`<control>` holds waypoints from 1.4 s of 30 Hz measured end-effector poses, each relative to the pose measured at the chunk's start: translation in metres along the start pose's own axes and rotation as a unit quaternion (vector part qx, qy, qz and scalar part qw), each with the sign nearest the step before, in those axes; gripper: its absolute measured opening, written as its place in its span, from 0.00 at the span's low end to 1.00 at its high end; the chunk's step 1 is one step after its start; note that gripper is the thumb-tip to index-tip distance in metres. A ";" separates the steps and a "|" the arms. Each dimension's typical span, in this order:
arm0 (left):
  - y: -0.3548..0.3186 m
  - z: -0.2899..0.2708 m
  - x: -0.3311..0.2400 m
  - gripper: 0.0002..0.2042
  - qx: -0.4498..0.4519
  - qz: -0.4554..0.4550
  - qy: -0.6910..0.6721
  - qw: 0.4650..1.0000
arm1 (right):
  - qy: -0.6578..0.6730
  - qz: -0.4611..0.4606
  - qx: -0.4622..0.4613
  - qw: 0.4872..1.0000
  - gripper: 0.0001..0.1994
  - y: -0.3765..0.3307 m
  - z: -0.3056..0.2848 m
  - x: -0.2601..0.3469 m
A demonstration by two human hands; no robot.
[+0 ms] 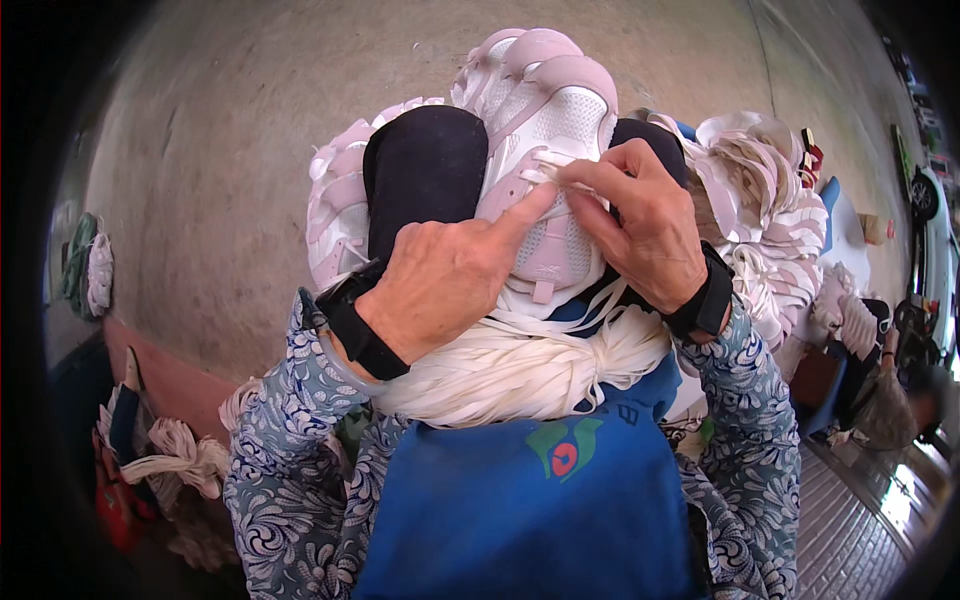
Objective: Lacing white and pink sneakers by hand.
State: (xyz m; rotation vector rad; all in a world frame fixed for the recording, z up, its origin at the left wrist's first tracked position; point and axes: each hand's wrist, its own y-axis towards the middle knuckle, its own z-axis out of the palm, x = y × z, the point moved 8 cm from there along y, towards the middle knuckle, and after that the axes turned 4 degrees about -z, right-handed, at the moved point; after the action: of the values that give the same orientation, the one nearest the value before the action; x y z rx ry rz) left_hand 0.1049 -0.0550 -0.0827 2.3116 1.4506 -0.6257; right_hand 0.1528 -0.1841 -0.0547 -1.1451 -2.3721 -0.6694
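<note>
Between my knees rests a stack of pink and white shoe uppers, and the nearest shoe upper [572,112] has its mesh toe pointing away from me. A white shoelace [546,171] crosses its eyelets below the toe. My right hand [645,215] pinches the shoelace between thumb and index finger. My left hand [450,265] lies at the upper's left edge, its index finger stretched onto the lacing and its other fingers curled against the side; its thumb is hidden. The pink tongue [553,255] lies between both hands. A thick bundle of white laces [490,372] rests on my lap.
A blue apron [530,510] covers my lap. More uppers stand piled beside my left knee [340,200], and a large heap of uppers [750,190] lies to the right. At the far left, white laces [180,455] hang near a low reddish ledge [165,370]. Bare concrete floor [260,120] stretches ahead.
</note>
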 end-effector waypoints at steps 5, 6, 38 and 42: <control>-0.004 -0.002 0.004 0.30 -0.016 -0.042 -0.061 0.997 | -0.080 -0.011 0.071 0.994 0.11 -0.002 0.008 0.010; -0.004 -0.003 0.004 0.30 -0.015 -0.040 -0.062 0.997 | -0.081 -0.009 0.070 0.994 0.11 -0.001 0.006 0.012; -0.041 -0.001 -0.113 0.08 0.238 0.102 -0.327 0.909 | 0.593 0.337 0.191 0.706 0.15 -0.078 0.035 0.033; -0.042 0.011 -0.124 0.09 0.316 0.089 -0.350 0.877 | 0.655 0.375 0.153 0.637 0.13 -0.079 0.048 0.044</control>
State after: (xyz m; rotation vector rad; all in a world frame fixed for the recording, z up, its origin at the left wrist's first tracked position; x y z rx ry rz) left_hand 0.0174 -0.1364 -0.0288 2.1879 0.7325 -1.8544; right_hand 0.0564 -0.1720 -0.0873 -0.8285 -0.6082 -0.4514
